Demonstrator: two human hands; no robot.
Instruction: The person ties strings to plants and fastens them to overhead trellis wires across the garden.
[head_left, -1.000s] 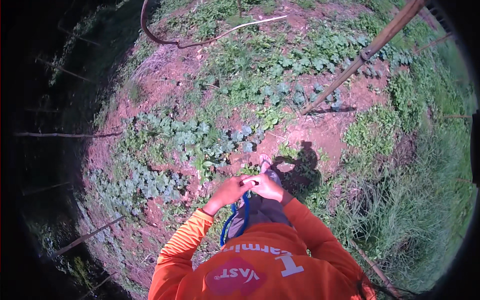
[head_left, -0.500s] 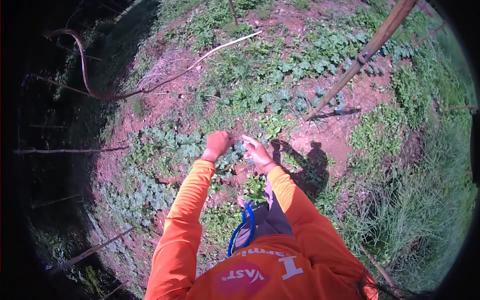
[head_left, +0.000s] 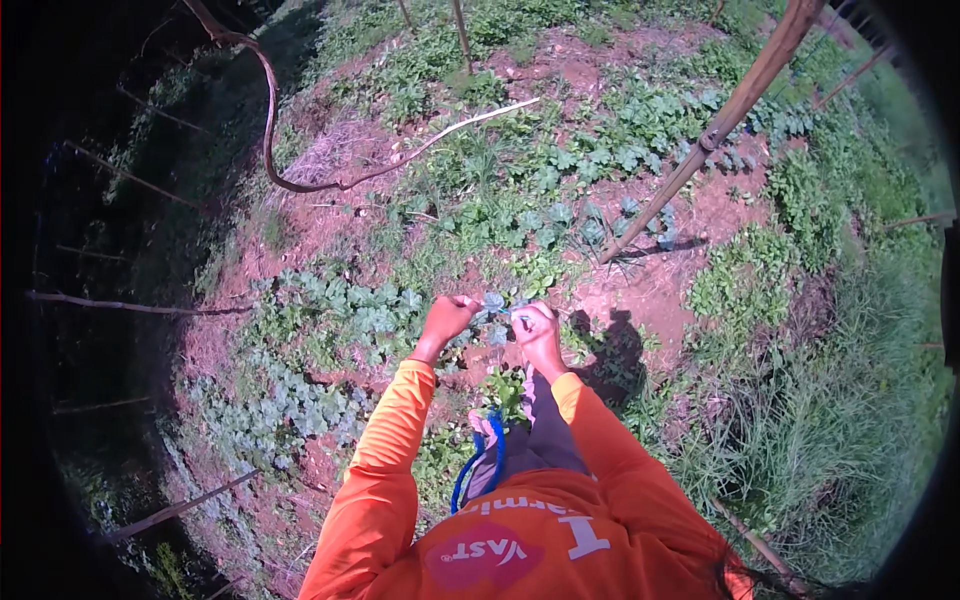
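- Left hand [head_left: 450, 318]: one, bare, held out in front of the body; fingers drawn together in a pinch, the tips turned toward the other hand.
- Right hand [head_left: 537, 328]: one, bare, level with its partner and just beside it; fingers curled in and closed up narrow.
- Thin blue strand [head_left: 505, 311]: one, by the look of it, in the gap between the two hands and at the fingertips of both; too small from where I stand to tell how it is gripped or where its ends lie.
- Orange shirt [head_left: 490, 560]: one, long-sleeved, with pale lettering and a pink patch across the chest.
- Blue cord [head_left: 499, 440]: one, thicker than the strand, hanging in a loop at the front of the dark trousers [head_left: 548, 425], well apart from the hands.
- Leafy plants [head_left: 375, 310]: many, low and grey-green, spread over reddish soil [head_left: 645, 295] below and beyond the hands.
- Wooden post [head_left: 715, 135]: one, slanting, its foot on the soil ahead and to the right.
- Crooked branch [head_left: 270, 130]: one, brown, bent, pale toward its tip, ahead and to the left.
- Tall grass [head_left: 790, 430]: one thick patch, on the right.
- Shadow [head_left: 617, 355]: one, dark, on the ground just beyond the right hand.
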